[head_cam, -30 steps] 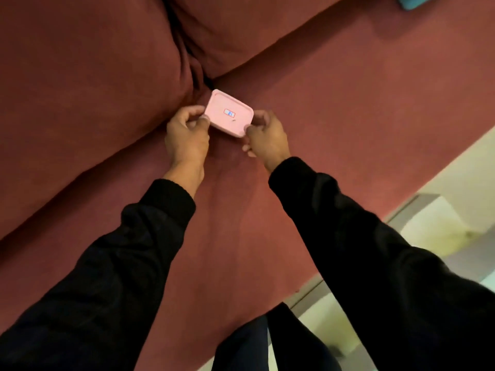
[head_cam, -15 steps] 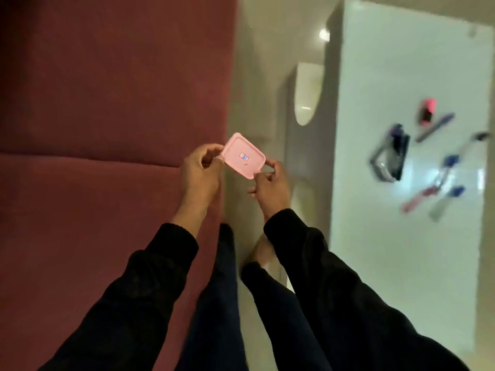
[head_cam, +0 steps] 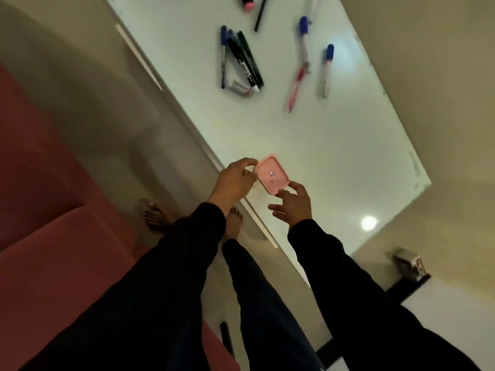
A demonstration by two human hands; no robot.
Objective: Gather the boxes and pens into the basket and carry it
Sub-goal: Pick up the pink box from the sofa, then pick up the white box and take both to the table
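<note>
At frame centre, your left hand (head_cam: 235,178) and right hand (head_cam: 292,202) pinch the pink box (head_cam: 273,174) by its edges above the counter (head_cam: 348,145); fingertip grips may slip. Pens (head_cam: 242,60) lie upper centre; no basket visible.
</note>
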